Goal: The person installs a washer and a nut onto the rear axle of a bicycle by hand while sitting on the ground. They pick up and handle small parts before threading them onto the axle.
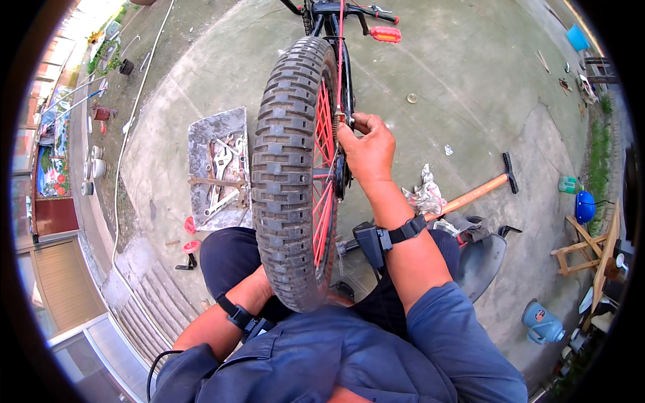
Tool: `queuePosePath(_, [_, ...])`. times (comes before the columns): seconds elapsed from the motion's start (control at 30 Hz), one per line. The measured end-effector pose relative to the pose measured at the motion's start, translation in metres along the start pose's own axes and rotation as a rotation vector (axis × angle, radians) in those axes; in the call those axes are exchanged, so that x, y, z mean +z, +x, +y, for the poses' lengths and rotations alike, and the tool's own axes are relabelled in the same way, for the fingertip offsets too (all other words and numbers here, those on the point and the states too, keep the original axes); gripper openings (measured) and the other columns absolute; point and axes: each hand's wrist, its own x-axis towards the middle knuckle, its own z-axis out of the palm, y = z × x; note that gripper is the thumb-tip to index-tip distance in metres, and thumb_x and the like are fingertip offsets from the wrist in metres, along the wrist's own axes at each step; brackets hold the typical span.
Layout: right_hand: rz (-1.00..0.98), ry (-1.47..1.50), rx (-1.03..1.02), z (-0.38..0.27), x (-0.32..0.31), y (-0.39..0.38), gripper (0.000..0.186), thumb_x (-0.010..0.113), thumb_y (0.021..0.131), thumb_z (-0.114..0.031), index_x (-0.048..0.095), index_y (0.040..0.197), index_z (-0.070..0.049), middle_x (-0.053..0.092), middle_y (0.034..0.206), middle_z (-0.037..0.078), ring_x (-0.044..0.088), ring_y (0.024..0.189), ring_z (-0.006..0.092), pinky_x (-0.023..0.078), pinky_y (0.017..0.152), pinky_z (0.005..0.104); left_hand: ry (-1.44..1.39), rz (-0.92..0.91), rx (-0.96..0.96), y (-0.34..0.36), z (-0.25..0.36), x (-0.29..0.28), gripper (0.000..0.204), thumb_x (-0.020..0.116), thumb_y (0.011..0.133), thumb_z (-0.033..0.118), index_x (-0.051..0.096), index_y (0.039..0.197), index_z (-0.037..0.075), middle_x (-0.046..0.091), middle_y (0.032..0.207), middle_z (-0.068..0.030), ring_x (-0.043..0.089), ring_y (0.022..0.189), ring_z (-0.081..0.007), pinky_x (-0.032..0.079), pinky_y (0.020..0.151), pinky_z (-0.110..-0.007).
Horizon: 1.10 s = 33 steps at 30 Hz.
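Note:
A bicycle wheel with a thick, knobbly black tyre [285, 154] and red spokes [324, 195] stands upright in front of me, between my knees. A red brake cable [340, 60] runs along the black frame to a small brass-coloured fitting [340, 118] beside the hub. My right hand [371, 149] is closed at this fitting, thumb and curled fingers pinching around it from the right side. My left hand [264, 282] reaches behind the lower left of the tyre. Its fingers are hidden by the tyre, so its grip does not show.
Left of the wheel lies a grey metal tray [201, 141] with several wrenches [218, 183]. Red-and-black parts [191, 248] lie near my left knee. On the right are an orange-barrelled pump [467, 196], a crumpled rag [426, 191] and a blue jug [543, 324]. A red pedal [385, 35] sticks out ahead.

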Motion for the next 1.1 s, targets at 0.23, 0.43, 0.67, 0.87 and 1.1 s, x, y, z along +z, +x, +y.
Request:
queuePosePath(0.23, [0.036,0.029,-0.017,0.001,0.001,0.0,0.034,0.077,0.073,-0.023,0.071,0.095,0.002,0.072,0.094,0.016,0.07,0.088,0.029,0.055,0.083,0.0376,-0.067,-0.224,0.085,0.046,-0.027,-0.023,0.033,0.053,0.103,0.02,0.059,0.131,0.004,0.066,0.117,-0.0063,0.063,0.105,-0.0165,0.053,0.092,-0.034])
queuePosePath(0.43, [0.036,-0.012,-0.019,-0.004,-0.001,0.001,0.034,0.077,0.072,-0.024,0.071,0.094,0.001,0.072,0.093,0.016,0.071,0.085,0.0284,0.056,0.081,0.0375,0.677,-0.098,0.217,0.03,-0.018,-0.002,0.056,0.065,0.096,0.036,0.052,0.139,0.003,0.062,0.127,-0.0069,0.057,0.115,-0.0158,0.044,0.1,-0.029])
queuePosePath(0.67, [0.019,-0.055,-0.043,-0.005,-0.001,0.003,0.031,0.076,0.071,-0.025,0.07,0.09,-0.001,0.071,0.089,0.015,0.07,0.082,0.029,0.056,0.076,0.0376,0.47,-0.122,0.158,0.004,-0.007,0.011,0.062,0.074,0.087,0.024,0.052,0.141,0.003,0.062,0.128,-0.0054,0.055,0.12,-0.0158,0.041,0.104,-0.029])
queuePosePath(0.87, [0.019,-0.101,-0.085,-0.009,-0.003,0.003,0.028,0.075,0.071,-0.025,0.071,0.088,-0.003,0.069,0.085,0.014,0.068,0.081,0.0311,0.055,0.074,0.0393,0.387,-0.086,0.102,-0.01,-0.001,0.004,0.069,0.082,0.081,0.024,0.053,0.14,0.003,0.063,0.128,-0.0053,0.056,0.121,-0.0179,0.04,0.105,-0.031])
queuePosePath(1.1, [0.058,-0.241,-0.207,-0.013,-0.007,0.005,0.026,0.075,0.071,-0.026,0.072,0.085,-0.004,0.069,0.084,0.013,0.067,0.077,0.0312,0.055,0.071,0.0396,0.371,-0.079,0.185,-0.002,-0.016,-0.009,0.069,0.081,0.081,0.023,0.053,0.139,0.001,0.063,0.126,-0.0073,0.059,0.116,-0.0197,0.043,0.101,-0.031])
